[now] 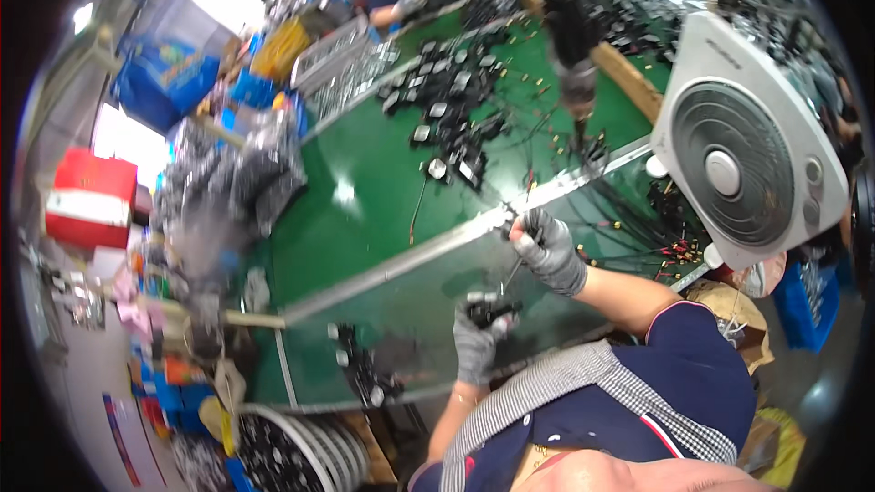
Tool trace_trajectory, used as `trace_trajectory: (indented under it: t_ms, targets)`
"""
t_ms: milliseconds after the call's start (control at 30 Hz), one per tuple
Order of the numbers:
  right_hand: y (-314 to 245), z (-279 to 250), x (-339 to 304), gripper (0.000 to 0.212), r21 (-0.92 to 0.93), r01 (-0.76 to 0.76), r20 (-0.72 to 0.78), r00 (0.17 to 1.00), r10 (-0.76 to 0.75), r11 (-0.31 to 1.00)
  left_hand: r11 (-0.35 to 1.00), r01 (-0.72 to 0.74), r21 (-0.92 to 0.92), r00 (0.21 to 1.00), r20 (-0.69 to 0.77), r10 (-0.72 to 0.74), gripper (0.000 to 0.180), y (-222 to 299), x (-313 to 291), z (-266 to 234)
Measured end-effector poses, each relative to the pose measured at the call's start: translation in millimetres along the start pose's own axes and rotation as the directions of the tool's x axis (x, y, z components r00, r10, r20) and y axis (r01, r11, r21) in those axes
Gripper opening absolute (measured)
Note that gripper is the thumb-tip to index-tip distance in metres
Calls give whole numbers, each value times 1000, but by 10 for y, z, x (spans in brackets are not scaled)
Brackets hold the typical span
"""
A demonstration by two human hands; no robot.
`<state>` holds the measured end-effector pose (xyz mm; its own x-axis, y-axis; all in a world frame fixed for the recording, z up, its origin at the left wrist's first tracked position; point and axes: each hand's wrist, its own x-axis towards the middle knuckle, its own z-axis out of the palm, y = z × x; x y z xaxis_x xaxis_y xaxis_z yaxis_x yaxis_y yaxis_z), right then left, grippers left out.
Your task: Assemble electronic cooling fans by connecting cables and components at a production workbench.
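Note:
My left hand (478, 346), in a grey knit glove, is closed round a small black plastic part (490, 310) above the near side of the green table (365, 210). Up and to the right, my gloved right hand (554, 255) is closed in a pinch beside the metal strip (401, 264) that crosses the table. Its fingertips hold the end of a thin dark cable, which seems to run down toward the black part. A few similar black parts (365, 369) lie at the table's near left. A larger heap of black parts (447, 96) spreads over the far half.
A power screwdriver (576, 64) hangs over the table beyond my right hand. A grey box fan (729, 146) stands at the right, near dark cables with red and brass ends (670, 251). A white basket (301, 451) of black parts sits below left. Another person's gloved hand (412, 2) shows at the far side.

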<state>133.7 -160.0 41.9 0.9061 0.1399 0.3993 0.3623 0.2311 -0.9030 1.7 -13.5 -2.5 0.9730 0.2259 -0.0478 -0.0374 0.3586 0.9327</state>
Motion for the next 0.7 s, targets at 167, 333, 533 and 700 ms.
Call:
trace_trajectory:
  t_ms: [167, 333, 533, 700]
  targets:
    - [-257, 43, -182, 14, -203, 424, 810, 579, -92, 883, 1000, 5, 15, 1000, 13, -5, 54, -131, 30, -27]
    - [-55, 68, -288, 6, -135, 200, 336, 931, -145, 971, 984, 161, 79, 985, -70, -156, 52, 7, -107, 28]
    - [-143, 26, -206, 10, -211, 594, 530, 737, -419, 777, 968, 200, 153, 976, -112, -185, 51, 31, -34, 49]
    - [-381, 90, -250, 23, -308, 195, 734, 672, 102, 931, 972, 46, 229, 995, -101, -24, 53, -110, -12, -10]
